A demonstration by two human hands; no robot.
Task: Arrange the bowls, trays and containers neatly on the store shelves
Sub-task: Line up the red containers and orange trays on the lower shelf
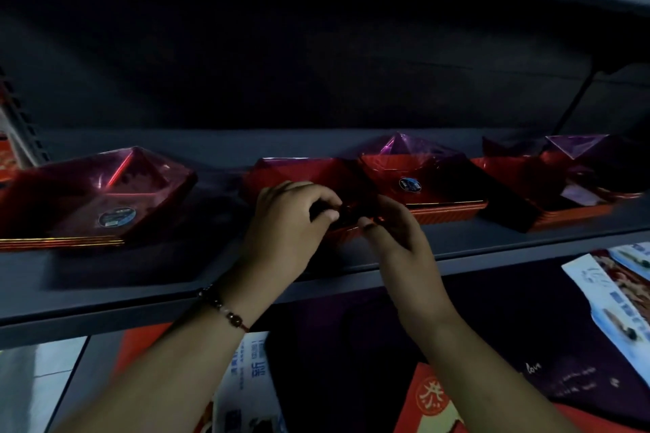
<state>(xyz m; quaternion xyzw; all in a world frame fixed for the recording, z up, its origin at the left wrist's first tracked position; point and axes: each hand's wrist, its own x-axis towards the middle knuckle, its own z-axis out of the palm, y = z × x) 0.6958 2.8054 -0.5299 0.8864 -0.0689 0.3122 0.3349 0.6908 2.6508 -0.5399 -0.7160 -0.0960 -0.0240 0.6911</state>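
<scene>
A: Where are the hands?

B: Both at the middle of the frame, up on the dark shelf (211, 278). The left hand (285, 218) has its fingers curled round the near corner of the red tray (299, 176) in the centre, and the right hand (394, 225) pinches that same near edge just beside it. The two hands nearly touch.

A: And the tray itself?

B: It sits on the shelf, centre of the frame, its right side against the second stack of trays (432, 183), which carries a clear purplish lid and a round sticker (409, 184).

A: Anything else along that shelf?

B: A stack of red trays at the left (88, 197), also lidded and stickered, well apart from the centre one. Another red stack at the far right (569, 183) (blurred and dim, so I can't make out its layers).

A: Below the shelf?

B: Printed packets (619, 292) at the lower right, a red package (436, 397) at the bottom centre. A beaded bracelet (225, 311) circles the left wrist.
</scene>
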